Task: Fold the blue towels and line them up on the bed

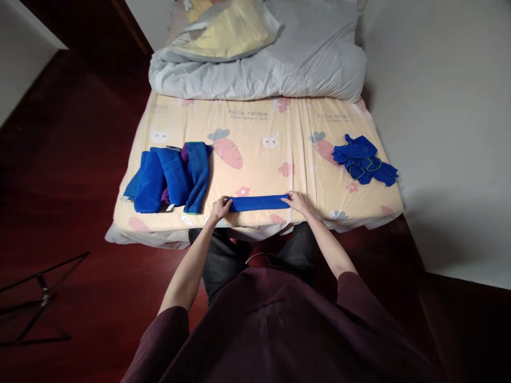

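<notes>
A blue cloth (258,203), folded into a long narrow strip, lies at the bed's near edge between my hands. My left hand (221,208) pinches its left end, and my right hand (296,201) pinches its right end. To the left of my left hand lies a group of folded blue and purple cloths (171,178), several of them side by side. A crumpled heap of blue cloth (361,159) with a thin green edge rests at the right side of the bed.
The bed (259,173) has a yellow sheet with carrots and rabbits. A grey quilt (311,69) is bunched at its far end, with a yellow cloth (235,32) on it. A black metal stand (42,290) is on the floor at left. A wall (447,133) rises at right.
</notes>
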`<state>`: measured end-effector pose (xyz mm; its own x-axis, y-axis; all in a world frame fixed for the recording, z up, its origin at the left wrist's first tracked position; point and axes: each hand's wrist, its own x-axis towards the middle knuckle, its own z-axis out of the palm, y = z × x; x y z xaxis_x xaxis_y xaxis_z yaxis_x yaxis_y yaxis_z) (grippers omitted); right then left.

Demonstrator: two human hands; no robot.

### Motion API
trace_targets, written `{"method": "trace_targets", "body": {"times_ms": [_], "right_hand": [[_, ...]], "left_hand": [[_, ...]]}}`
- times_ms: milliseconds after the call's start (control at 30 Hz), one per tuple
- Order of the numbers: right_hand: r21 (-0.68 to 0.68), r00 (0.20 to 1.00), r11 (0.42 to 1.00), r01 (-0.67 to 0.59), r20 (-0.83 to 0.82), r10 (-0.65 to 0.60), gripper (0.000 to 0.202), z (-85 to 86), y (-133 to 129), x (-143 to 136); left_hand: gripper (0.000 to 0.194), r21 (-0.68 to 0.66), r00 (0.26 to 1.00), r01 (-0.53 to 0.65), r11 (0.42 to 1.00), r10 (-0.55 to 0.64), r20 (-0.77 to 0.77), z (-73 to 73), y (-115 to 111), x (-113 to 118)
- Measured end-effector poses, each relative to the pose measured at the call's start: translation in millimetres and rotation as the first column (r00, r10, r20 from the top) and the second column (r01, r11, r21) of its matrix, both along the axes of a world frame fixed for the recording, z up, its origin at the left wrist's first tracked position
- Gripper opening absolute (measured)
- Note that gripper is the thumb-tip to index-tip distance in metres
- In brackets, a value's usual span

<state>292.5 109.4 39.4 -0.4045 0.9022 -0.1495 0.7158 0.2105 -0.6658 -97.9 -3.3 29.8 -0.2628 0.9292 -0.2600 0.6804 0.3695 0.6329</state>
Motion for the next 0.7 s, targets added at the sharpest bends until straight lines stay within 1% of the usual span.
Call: {"method": "trace_targets", "body": {"times_ms": [33,100,133,167,200,267,300,333,367,400,467,500,567,600,633,667,700], "right_hand": [[0.057,1.0,0.998,-0.006,0.016,0.005,0.032,3.1,-2.2,-2.2],[0.204,0.998,0.978,-0.041,0.05,0.031,0.037,11.3,-9.7,-9.4],[0.269,0.996,0.96,-0.075,0.067,0.059,0.039,15.7,-14.9,-14.4],[0.315,0.991,0.941,-0.121,0.085,0.099,0.041,19.7,-20.9,-20.2],[0.34,0.983,0.924,-0.176,0.104,0.149,0.042,22.8,-27.5,-26.3],[0.339,0.957,0.896,-0.288,0.145,0.253,0.045,25.2,-41.0,-38.1],[0.323,0.941,0.886,-0.334,0.165,0.295,0.046,24.2,-47.0,-43.1],[0.302,0.927,0.879,-0.369,0.183,0.327,0.047,22.0,-52.0,-47.2],[0.281,0.918,0.877,-0.39,0.195,0.346,0.049,18.9,-55.7,-50.4],[0.263,0.915,0.88,-0.395,0.199,0.351,0.05,15.4,-58.0,-52.8],[0.236,0.925,0.898,-0.371,0.183,0.334,0.051,9.1,-57.8,-55.8],[0.224,0.933,0.909,-0.35,0.165,0.319,0.05,7.2,-55.5,-56.9],[0.206,0.951,0.93,-0.304,0.125,0.283,0.048,6.4,-47.2,-58.3],[0.197,0.958,0.939,-0.282,0.113,0.264,0.047,7.5,-41.6,-58.5],[0.186,0.963,0.947,-0.263,0.111,0.246,0.046,9.3,-35.3,-58.4],[0.169,0.964,0.952,-0.253,0.12,0.235,0.044,11.6,-28.5,-57.8],[0.142,0.962,0.957,-0.253,0.141,0.233,0.042,14.3,-21.5,-56.9]], "left_hand": [[0.039,0.023,0.999,-0.006,1.0,0.007,-0.035,2.3,-0.8,3.0],[0.042,0.119,0.989,-0.005,0.993,0.022,-0.146,8.3,-5.1,11.8],[0.044,0.178,0.978,0.018,0.984,0.019,-0.207,11.6,-8.4,17.3],[0.047,0.229,0.966,0.066,0.971,-0.005,-0.258,14.6,-12.1,23.3],[0.049,0.262,0.954,0.135,0.955,-0.055,-0.293,17.0,-15.9,29.3],[0.052,0.277,0.931,0.286,0.917,-0.199,-0.305,19.0,-22.5,40.5],[0.053,0.266,0.924,0.331,0.905,-0.254,-0.286,18.7,-25.0,45.0],[0.053,0.251,0.926,0.342,0.906,-0.278,-0.256,17.9,-27.1,48.5],[0.054,0.235,0.938,0.32,0.918,-0.27,-0.219,17.0,-28.9,51.2],[0.056,0.224,0.956,0.272,0.936,-0.235,-0.177,16.3,-30.9,53.2],[0.059,0.237,0.988,0.146,0.961,-0.131,-0.079,16.4,-37.2,57.2],[0.06,0.267,0.997,0.082,0.96,-0.08,-0.018,17.2,-42.2,60.2],[0.058,0.346,0.989,-0.06,0.937,0.008,0.15,18.7,-55.9,71.0],[0.055,0.363,0.963,-0.15,0.92,0.052,0.266,18.7,-63.9,79.2],[0.05,0.34,0.912,-0.246,0.908,0.099,0.397,17.9,-71.6,88.9],[0.044,0.262,0.829,-0.341,0.903,0.158,0.536,16.3,-78.2,99.6],[0.038,0.133,0.712,-0.412,0.902,0.227,0.664,14.0,-82.8,110.6]]}}
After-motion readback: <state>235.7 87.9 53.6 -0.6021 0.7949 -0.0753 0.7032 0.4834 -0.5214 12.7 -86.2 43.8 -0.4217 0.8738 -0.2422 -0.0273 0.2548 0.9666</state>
